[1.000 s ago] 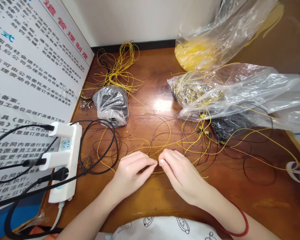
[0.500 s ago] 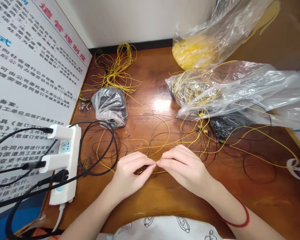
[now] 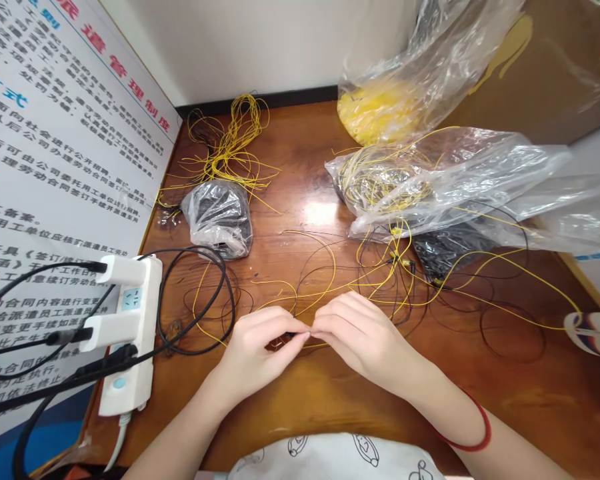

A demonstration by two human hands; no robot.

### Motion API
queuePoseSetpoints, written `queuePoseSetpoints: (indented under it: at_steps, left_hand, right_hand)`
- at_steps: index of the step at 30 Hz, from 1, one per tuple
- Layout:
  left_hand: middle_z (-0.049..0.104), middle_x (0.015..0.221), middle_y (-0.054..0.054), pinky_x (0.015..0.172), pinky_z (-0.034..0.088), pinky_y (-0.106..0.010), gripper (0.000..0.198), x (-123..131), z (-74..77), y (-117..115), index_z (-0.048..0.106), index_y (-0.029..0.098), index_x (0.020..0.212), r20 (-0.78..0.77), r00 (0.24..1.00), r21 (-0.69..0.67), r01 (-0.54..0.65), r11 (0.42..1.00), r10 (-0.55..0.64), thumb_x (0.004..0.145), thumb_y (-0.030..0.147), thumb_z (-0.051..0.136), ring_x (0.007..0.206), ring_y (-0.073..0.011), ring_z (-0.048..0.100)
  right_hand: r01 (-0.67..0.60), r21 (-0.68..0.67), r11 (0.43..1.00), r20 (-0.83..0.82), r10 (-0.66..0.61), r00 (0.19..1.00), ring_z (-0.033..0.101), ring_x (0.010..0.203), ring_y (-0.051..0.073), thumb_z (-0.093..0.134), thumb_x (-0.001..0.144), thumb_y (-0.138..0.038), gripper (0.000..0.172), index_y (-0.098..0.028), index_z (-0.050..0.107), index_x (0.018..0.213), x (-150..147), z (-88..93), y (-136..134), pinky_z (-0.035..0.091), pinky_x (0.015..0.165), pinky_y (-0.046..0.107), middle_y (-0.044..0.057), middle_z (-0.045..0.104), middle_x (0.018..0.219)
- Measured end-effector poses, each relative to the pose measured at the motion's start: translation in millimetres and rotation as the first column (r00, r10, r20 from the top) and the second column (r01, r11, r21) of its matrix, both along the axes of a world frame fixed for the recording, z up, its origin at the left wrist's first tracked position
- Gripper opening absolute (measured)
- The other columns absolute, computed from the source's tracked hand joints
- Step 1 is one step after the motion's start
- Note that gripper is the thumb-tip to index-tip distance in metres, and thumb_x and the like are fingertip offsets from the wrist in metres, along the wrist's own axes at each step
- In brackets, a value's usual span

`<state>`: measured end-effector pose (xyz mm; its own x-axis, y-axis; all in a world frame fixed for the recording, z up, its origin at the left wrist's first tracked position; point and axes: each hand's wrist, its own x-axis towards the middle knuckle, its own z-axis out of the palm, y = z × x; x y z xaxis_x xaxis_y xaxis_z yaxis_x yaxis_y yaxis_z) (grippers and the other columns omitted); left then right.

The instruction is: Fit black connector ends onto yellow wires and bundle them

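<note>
Over the front of the wooden table, my left hand (image 3: 265,347) and my right hand (image 3: 363,340) meet at the fingertips. Both are closed in a pinch, thumb against forefinger. Thin wire runs into the pinch, but the piece between the fingertips is almost wholly hidden. Just behind the hands lie loose yellow wires (image 3: 336,267) and thin dark wires. A short stretch of yellow wire also shows below the right fingers. To the right, several yellow connectors (image 3: 395,257) sit among the tangled wires.
A white power strip (image 3: 133,333) with plugs and looped black cable (image 3: 225,273) stands at left. Behind are a bagged dark bundle (image 3: 220,217), a bunch of yellow wires (image 3: 240,143), a clear bag of wires (image 3: 385,183) and a bag of yellow pieces (image 3: 375,110). A sign panel borders the left.
The view has shifted slightly, so the bags at right appear a little further left. My hands keep the same pinch, fingertips still together.
</note>
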<state>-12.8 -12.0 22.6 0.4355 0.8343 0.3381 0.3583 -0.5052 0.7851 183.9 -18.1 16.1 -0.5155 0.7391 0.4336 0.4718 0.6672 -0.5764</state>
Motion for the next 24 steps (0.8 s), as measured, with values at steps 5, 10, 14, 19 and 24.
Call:
queuePoseSetpoints:
  at_steps: [5, 10, 14, 19, 24]
  left_hand:
    - [0.073, 0.069, -0.004, 0.059, 0.054, -0.022, 0.009, 0.2, -0.3, -0.6, 0.072, 0.015, 0.081, -0.002, 1.000, 0.020, 0.000, 1.000, 0.000, 0.084, 0.008, 0.066, 0.059, -0.0126, 0.067]
    - [0.072, 0.069, -0.004, 0.058, 0.053, -0.021, 0.009, -0.2, -1.6, -2.0, 0.071, 0.015, 0.080, -0.003, 1.000, 0.028, -0.004, 1.000, 0.004, 0.084, 0.008, 0.065, 0.059, -0.0121, 0.066]
    - [0.071, 0.069, -0.004, 0.058, 0.053, -0.021, 0.009, -0.9, -1.8, -2.4, 0.071, 0.014, 0.081, -0.024, 1.000, 0.031, 0.001, 1.000, 0.000, 0.084, 0.008, 0.065, 0.059, -0.0121, 0.065]
    - [0.071, 0.069, -0.004, 0.059, 0.052, -0.021, 0.010, -1.8, -2.1, -1.9, 0.070, 0.014, 0.081, -0.049, 0.999, 0.030, 0.014, 0.999, -0.012, 0.085, 0.008, 0.064, 0.059, -0.0117, 0.065]
    - [0.070, 0.069, -0.004, 0.059, 0.051, -0.022, 0.009, -2.9, -2.7, -1.4, 0.069, 0.015, 0.082, -0.074, 0.997, 0.038, 0.021, 0.999, -0.018, 0.086, 0.009, 0.063, 0.060, -0.0121, 0.064]
  right_hand:
    - [0.011, -0.035, 0.999, -0.004, -0.011, 1.000, 0.055, 0.072, 0.014, 0.049, 0.098, -0.014, 0.016, -0.015, 0.061, 0.088, 0.0, -0.7, -1.8, 0.041, 0.068, 0.029, 0.003, 0.067, 0.078]
    - [-0.006, -0.083, 0.997, -0.055, 0.001, 0.999, 0.054, 0.073, 0.014, 0.048, 0.099, -0.013, 0.016, -0.014, 0.060, 0.088, -1.2, -4.6, -2.3, 0.043, 0.070, 0.029, 0.003, 0.067, 0.080]
    - [0.005, -0.075, 0.997, -0.027, -0.007, 1.000, 0.053, 0.071, 0.014, 0.049, 0.098, -0.013, 0.015, -0.013, 0.059, 0.086, -2.2, -5.0, -2.7, 0.042, 0.068, 0.030, 0.003, 0.065, 0.078]
    - [0.008, -0.130, 0.992, -0.033, -0.012, 0.999, 0.050, 0.070, 0.014, 0.044, 0.100, -0.013, 0.019, -0.015, 0.058, 0.087, -3.1, -3.5, -4.6, 0.044, 0.066, 0.029, 0.003, 0.062, 0.076]
    - [0.021, -0.184, 0.983, 0.019, -0.018, 1.000, 0.049, 0.069, 0.015, 0.040, 0.101, -0.016, 0.022, -0.015, 0.057, 0.087, -4.9, -4.1, -7.4, 0.044, 0.065, 0.029, 0.003, 0.060, 0.075]
